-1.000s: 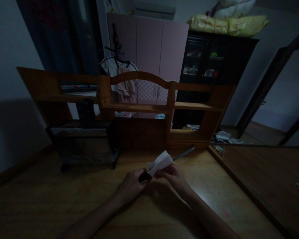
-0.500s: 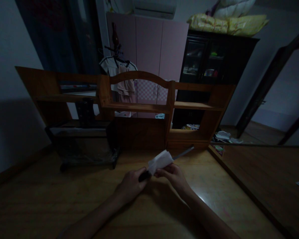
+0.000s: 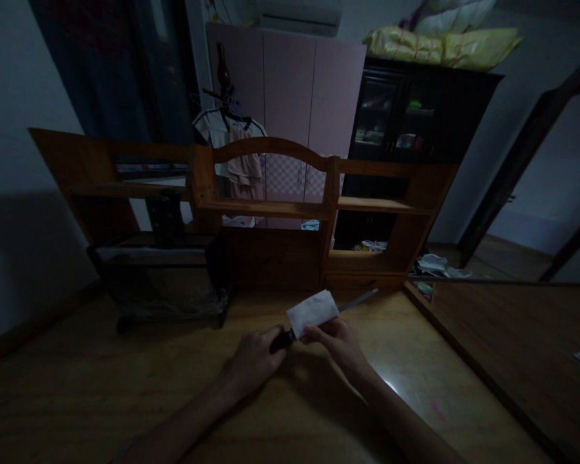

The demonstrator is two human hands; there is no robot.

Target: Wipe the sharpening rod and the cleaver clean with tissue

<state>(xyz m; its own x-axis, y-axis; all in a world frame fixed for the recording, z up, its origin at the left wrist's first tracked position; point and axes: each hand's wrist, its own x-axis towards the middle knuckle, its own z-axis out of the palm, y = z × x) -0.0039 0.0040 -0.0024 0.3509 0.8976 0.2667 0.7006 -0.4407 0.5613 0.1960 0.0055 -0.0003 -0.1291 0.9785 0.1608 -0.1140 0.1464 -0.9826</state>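
My left hand (image 3: 257, 356) is closed around the black handle (image 3: 282, 341) of a slim tool that looks like a knife. Its narrow grey blade (image 3: 359, 300) points up and to the right, with the far end bare. A white paper tissue (image 3: 313, 312) lies over the middle stretch of the blade and hides it. My right hand (image 3: 337, 343) pinches the tissue from below, thumb on the near side. Both hands are above the wooden tabletop (image 3: 251, 419).
A wooden shelf unit (image 3: 270, 208) stands along the back of the table. At the left sits a dark box-like stand partly in clear plastic (image 3: 159, 283). To the right runs a raised wooden edge (image 3: 464, 348), with a brown surface (image 3: 522, 328) beyond it.
The tissue has turned a little and now shows a flatter, wider face. The blade tip has dipped slightly. Both hands stay in nearly the same place.
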